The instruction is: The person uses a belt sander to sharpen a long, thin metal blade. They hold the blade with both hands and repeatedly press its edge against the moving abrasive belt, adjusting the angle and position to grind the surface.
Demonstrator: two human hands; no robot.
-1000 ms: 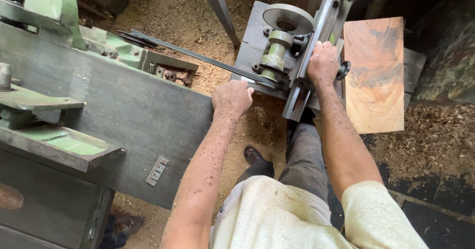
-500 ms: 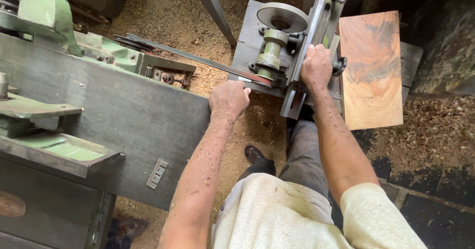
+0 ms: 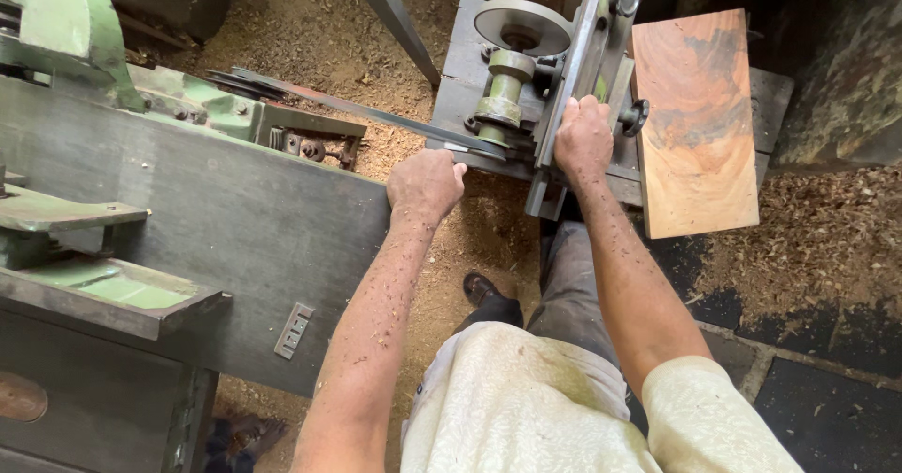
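Sawdust-strewn workshop floor (image 3: 836, 238), viewed from overhead, with a grey-and-green woodworking machine as the landmark. Item: left hand (image 3: 425, 184), curled into a closed fist at the near corner of the machine's long grey table (image 3: 216, 219), knuckles up, pressing on the end of a thin dark metal strip (image 3: 376, 114); what the fingers enclose cannot be told. Item: right hand (image 3: 583, 138), closed round an upright grey metal bar (image 3: 587, 50) of the small attachment bolted at the table's far end, fingers wrapped tight, thumb hidden. Item: green spindle (image 3: 501, 100) topped by a round grey disc (image 3: 522, 25), standing between the two hands, just left of the gripped bar. Item: black knob (image 3: 637, 116), just right of the right hand. Item: reddish-brown wooden board (image 3: 695, 125), lying flat to the right of the bar, near the right hand but not touched. Item: green cast housing (image 3: 66, 31), at the machine's left end, well apart from both hands. Item: dark shoe (image 3: 481, 288), on the sawdust below the table edge, beneath the left forearm. Item: grey trouser leg (image 3: 568, 290) and pale shirt (image 3: 507, 407), lower centre.
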